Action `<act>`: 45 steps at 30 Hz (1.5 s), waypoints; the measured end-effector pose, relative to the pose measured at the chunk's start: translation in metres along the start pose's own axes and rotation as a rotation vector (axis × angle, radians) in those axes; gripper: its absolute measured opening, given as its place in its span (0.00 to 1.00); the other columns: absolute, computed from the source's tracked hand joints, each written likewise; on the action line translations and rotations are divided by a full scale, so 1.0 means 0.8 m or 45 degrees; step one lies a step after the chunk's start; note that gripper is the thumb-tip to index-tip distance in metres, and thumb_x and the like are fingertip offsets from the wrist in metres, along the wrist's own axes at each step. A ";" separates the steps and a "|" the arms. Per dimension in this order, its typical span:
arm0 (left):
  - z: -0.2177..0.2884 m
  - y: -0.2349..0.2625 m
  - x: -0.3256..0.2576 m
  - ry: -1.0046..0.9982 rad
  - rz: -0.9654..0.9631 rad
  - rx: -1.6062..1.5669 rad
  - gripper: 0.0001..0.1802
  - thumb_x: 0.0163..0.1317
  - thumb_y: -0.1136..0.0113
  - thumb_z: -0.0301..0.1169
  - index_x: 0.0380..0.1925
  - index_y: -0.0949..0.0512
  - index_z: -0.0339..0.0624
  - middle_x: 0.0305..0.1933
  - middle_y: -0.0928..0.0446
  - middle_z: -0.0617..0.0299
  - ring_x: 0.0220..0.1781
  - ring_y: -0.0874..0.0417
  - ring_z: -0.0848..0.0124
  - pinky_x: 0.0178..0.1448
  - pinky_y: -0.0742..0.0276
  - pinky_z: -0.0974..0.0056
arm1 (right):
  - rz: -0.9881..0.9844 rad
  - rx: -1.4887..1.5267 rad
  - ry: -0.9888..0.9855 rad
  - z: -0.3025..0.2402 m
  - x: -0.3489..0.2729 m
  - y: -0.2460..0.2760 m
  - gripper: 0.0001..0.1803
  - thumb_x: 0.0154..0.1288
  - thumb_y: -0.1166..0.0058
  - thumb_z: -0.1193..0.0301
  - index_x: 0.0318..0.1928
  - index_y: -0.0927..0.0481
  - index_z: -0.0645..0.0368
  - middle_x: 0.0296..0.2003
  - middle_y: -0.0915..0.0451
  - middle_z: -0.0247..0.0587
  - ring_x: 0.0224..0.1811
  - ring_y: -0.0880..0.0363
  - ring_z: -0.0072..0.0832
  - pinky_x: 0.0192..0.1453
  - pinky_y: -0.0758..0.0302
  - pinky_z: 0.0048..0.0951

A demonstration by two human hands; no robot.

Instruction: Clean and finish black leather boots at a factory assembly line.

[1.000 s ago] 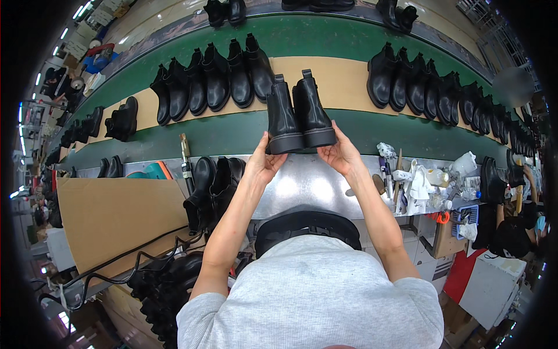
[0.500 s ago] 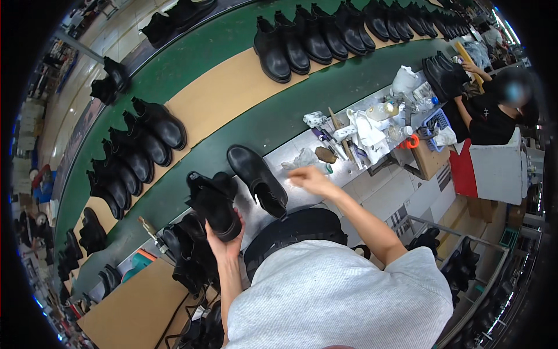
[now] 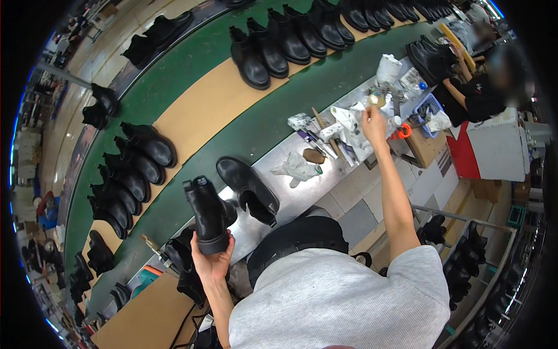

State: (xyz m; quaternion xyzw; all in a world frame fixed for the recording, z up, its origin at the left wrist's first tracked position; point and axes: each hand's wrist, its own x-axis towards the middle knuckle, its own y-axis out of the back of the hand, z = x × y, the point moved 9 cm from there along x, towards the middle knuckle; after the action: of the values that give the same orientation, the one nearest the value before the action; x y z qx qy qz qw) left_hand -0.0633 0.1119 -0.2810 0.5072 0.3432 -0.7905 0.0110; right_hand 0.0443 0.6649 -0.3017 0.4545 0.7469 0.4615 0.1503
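My left hand (image 3: pixel 213 264) is wrapped round the heel end of a black ankle boot (image 3: pixel 208 218) and holds it above the near edge of the bench. Beside it a second black boot (image 3: pixel 247 183) lies on the metal strip, its opening toward me. My right arm is stretched out to the bench's right part. There my right hand (image 3: pixel 375 125), fingers drawn together, is at a white cloth (image 3: pixel 349 119) and a small bottle (image 3: pixel 378 100). What its fingertips hold, if anything, is hidden.
Rows of black boots (image 3: pixel 290 38) stand on brown card along the green bench (image 3: pixel 238 125). A crumpled plastic bag (image 3: pixel 296 167), a brown lump (image 3: pixel 314 156) and several tools lie nearer. Orange-handled scissors (image 3: pixel 401 131) are at the right, near a co-worker (image 3: pixel 485 96) handling boots.
My right hand has moved from beside the plastic bag to the bottles and cloth farther right. The boot in my left hand has been tipped more upright and shows its side.
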 end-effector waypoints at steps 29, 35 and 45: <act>0.103 -0.027 -0.028 -0.630 0.228 0.815 0.20 0.62 0.53 0.50 0.35 0.25 0.46 0.28 0.20 0.63 0.23 0.19 0.70 0.16 0.28 0.68 | -0.074 1.530 -0.926 0.192 -0.053 0.036 0.21 0.75 0.70 0.60 0.59 0.32 0.54 0.34 0.21 0.43 0.29 0.22 0.29 0.31 0.22 0.31; 0.115 -0.031 -0.034 -0.778 0.256 1.032 0.17 0.59 0.49 0.43 0.33 0.21 0.41 0.20 0.28 0.69 0.15 0.30 0.78 0.12 0.41 0.71 | -0.152 1.263 -0.569 0.163 -0.061 0.013 0.21 0.67 0.52 0.66 0.58 0.32 0.60 0.47 0.24 0.42 0.46 0.22 0.29 0.50 0.24 0.28; 0.105 -0.037 -0.045 -0.897 0.356 1.499 0.21 0.57 0.48 0.39 0.39 0.21 0.29 0.35 0.18 0.54 0.38 0.21 0.70 0.47 0.28 0.68 | 0.062 0.300 0.168 0.077 -0.112 0.058 0.29 0.54 0.64 0.84 0.60 0.34 0.64 0.51 0.27 0.54 0.55 0.30 0.48 0.60 0.34 0.42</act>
State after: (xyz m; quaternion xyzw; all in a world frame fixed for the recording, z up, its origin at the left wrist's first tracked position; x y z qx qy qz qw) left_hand -0.1234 0.0758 -0.2149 0.1817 -0.2346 -0.9535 -0.0534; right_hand 0.1576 0.6327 -0.3137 0.4555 0.7930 0.4031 0.0351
